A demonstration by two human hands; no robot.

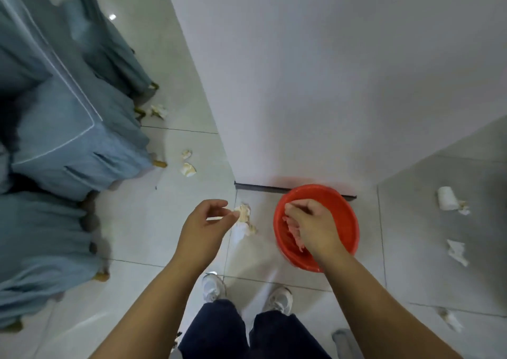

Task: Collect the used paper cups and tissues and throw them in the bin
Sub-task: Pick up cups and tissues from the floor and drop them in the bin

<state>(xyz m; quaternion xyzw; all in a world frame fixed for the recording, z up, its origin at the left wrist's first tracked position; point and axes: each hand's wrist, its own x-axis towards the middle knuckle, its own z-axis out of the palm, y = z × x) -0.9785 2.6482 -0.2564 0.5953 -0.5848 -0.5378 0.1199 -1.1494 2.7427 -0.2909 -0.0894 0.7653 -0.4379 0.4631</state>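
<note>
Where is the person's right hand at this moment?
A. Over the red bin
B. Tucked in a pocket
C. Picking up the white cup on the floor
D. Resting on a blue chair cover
A: the right hand is over the red bin, with its fingers pointing down into it, while the white cup lies untouched on the floor.

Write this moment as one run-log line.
left hand: at crumpled white tissue, grip unclear | right hand: open over round red plastic bin
</note>
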